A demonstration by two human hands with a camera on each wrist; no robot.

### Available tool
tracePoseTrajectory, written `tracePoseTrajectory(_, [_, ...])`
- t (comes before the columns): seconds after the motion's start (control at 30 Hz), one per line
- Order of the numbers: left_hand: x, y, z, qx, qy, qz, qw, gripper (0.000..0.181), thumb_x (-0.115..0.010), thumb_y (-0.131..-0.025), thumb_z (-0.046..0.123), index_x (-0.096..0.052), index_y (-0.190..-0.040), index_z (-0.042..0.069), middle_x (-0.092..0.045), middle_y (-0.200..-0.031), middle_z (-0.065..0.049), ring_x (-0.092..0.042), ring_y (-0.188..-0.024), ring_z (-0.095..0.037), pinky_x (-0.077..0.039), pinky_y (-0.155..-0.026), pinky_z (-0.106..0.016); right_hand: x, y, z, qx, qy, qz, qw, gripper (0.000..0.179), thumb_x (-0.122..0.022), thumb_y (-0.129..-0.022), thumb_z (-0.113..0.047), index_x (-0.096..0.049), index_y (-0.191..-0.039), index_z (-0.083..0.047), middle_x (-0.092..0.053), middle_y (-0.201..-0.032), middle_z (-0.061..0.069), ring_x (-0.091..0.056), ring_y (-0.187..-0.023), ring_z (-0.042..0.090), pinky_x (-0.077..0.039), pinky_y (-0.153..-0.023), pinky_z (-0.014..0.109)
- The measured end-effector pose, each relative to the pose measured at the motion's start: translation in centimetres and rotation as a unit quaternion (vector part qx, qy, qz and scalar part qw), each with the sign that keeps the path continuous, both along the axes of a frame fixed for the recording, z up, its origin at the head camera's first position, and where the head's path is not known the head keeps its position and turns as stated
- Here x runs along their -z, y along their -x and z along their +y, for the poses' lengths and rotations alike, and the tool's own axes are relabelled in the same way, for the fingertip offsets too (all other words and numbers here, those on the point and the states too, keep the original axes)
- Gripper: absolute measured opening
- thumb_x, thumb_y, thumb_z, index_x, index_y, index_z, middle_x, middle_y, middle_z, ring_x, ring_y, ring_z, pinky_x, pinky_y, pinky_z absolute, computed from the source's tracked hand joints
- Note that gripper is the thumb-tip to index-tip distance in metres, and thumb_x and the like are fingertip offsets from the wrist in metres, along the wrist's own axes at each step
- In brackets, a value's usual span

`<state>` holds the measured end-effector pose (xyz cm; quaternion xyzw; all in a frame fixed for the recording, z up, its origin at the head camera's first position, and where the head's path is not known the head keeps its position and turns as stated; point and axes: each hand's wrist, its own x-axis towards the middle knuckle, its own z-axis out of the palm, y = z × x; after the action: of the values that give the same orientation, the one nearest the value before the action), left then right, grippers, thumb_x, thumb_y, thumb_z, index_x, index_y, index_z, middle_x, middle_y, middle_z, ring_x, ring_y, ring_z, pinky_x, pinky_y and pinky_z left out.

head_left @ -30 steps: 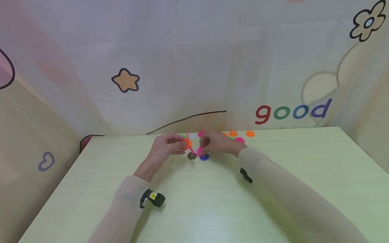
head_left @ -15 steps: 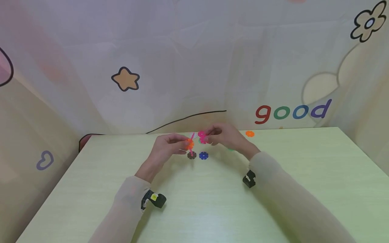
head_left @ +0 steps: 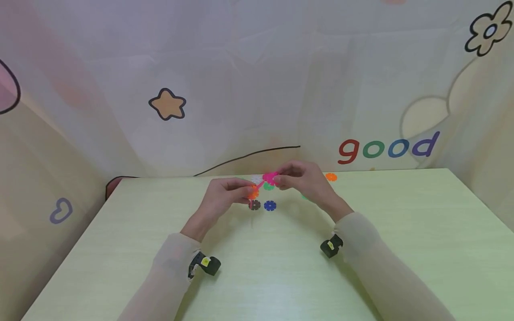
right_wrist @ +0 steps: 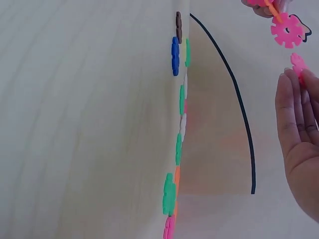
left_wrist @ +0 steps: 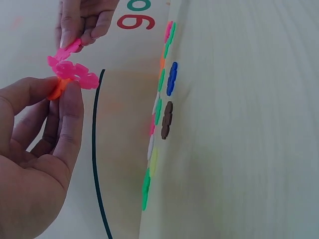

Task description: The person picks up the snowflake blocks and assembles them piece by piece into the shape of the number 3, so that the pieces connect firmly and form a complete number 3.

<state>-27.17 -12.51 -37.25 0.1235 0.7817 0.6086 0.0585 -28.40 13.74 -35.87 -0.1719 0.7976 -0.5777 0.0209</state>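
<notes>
My left hand (head_left: 225, 196) pinches an orange notched snowflake disc (head_left: 253, 192) between thumb and fingers, above the table. Pink discs are slotted onto this orange one; in the right wrist view one pink disc (right_wrist: 286, 31) faces the camera. Just to the right, my right hand (head_left: 307, 178) pinches a separate pink snowflake disc (right_wrist: 299, 64) by its edge. A narrow gap shows between that disc and the joined piece in the right wrist view, while the two overlap in the left wrist view. My fingers cover part of each held disc.
On the table (head_left: 273, 267), a brown disc (head_left: 254, 205) and a blue disc (head_left: 270, 205) lie below the hands. Behind them are a green disc (head_left: 268, 186) and a white disc (head_left: 257, 179). An orange disc (head_left: 331, 177) lies farther right, by the printed backdrop (head_left: 241, 89).
My right hand has risen with its pink disc from near the blue disc, moving back and slightly right. The joined piece has turned in my left hand, which stays in nearly the same place.
</notes>
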Motion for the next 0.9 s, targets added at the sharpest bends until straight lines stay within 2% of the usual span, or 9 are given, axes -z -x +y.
tracePoseTrajectory(0.17, [-0.17, -0.28, 0.24, 0.010, 0.004, 0.000, 0.9999, 0.021, -0.073, -0.102, 0.014, -0.079, -0.119, 0.003, -0.079, -0.105, -0.010, -0.078, -0.091, -0.028, -0.043, -0.115, -0.060, -0.19, -0.41, 0.34, -0.001, 0.010, -0.002, 0.9999, 0.026, -0.080, -0.098, -0.019, -0.076, -0.120, -0.006, -0.078, -0.104, 0.010, -0.073, -0.104, 0.044, -0.057, -0.101, 0.050])
tracePoseTrajectory(0.47, [-0.09, -0.24, 0.50, 0.034, -0.008, 0.006, 0.9994, 0.020, -0.074, -0.102, 0.013, -0.079, -0.118, 0.003, -0.079, -0.103, -0.010, -0.078, -0.093, -0.035, -0.048, -0.112, -0.054, -0.35, -0.71, 0.42, -0.004, -0.002, 0.002, 1.0000, 0.026, -0.078, -0.099, -0.017, -0.078, -0.122, -0.007, -0.078, -0.102, 0.012, -0.073, -0.103, 0.043, -0.054, -0.103, 0.060])
tracePoseTrajectory(0.63, [-0.18, -0.27, 0.61, 0.025, 0.006, 0.013, 0.9996, 0.019, -0.075, -0.101, 0.014, -0.081, -0.117, 0.006, -0.080, -0.103, -0.008, -0.078, -0.091, -0.031, -0.048, -0.111, -0.053, -0.25, -0.85, 0.10, -0.007, -0.012, 0.011, 0.9998, 0.024, -0.077, -0.099, -0.017, -0.078, -0.122, -0.007, -0.078, -0.101, 0.008, -0.072, -0.102, 0.045, -0.054, -0.101, 0.062])
tracePoseTrajectory(0.9, [-0.33, -0.59, 0.96, 0.004, 0.049, 0.050, 0.9975, 0.018, -0.076, -0.100, 0.012, -0.081, -0.117, 0.006, -0.080, -0.101, -0.006, -0.078, -0.088, -0.023, -0.054, -0.104, -0.052, 0.08, -0.99, -0.35, 0.004, -0.016, 0.023, 0.9996, 0.022, -0.077, -0.099, -0.012, -0.078, -0.120, -0.004, -0.078, -0.099, 0.008, -0.073, -0.100, 0.044, -0.056, -0.100, 0.059])
